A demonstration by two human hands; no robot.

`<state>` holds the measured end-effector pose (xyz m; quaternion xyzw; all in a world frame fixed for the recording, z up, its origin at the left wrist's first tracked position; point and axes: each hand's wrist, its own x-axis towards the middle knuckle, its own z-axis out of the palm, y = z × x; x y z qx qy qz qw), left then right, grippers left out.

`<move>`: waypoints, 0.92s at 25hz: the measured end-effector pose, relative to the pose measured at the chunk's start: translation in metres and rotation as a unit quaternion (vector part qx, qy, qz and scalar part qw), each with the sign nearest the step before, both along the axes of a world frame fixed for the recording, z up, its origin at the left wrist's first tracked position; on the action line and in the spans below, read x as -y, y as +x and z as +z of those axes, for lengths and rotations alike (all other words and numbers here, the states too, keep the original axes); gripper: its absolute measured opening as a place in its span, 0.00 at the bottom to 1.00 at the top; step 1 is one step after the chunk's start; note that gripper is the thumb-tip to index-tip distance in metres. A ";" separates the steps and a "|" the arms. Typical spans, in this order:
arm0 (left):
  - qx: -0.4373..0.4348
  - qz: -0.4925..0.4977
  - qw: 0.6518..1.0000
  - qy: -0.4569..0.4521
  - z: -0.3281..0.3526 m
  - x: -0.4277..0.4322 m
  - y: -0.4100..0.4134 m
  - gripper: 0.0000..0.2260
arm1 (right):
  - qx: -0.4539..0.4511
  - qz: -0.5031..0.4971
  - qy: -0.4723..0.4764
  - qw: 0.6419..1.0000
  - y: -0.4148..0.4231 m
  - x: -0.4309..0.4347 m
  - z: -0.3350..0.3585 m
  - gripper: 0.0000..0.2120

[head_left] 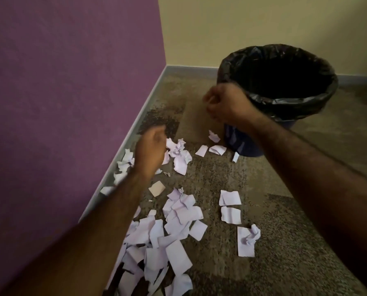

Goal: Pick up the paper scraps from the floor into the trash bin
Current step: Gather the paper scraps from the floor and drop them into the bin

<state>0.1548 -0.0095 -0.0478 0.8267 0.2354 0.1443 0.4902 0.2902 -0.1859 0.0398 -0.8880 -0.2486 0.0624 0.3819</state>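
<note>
Speckled carpet point(221, 189), crumpled paper scraps point(178, 221), round bag-lined trash bin point(319, 99), both hands' grip curled, contents unclear.

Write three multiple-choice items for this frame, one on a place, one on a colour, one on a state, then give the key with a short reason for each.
1. Where does the trash bin stand relative to the paper scraps?
A. Beyond them, to the right, near the cream wall
B. Against the purple wall
C. In the middle of the pile

2. What colour is the liner in the bin?
A. White
B. Black
C. Green

3. How is the right hand held?
A. Flat on the floor
B. Spread wide open over the bin
C. Curled closed beside the bin's rim

Key: 1 A, the bin sits past the scraps by the cream wall. 2 B, a glossy black bag folds over the rim. 3 C, its fingers are curled in; whether it holds paper cannot be seen.
</note>
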 end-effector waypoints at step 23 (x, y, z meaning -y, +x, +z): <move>-0.083 -0.166 0.830 0.526 -0.104 0.039 -0.141 0.24 | -0.264 0.116 -0.428 0.857 -0.019 0.074 -0.157 0.17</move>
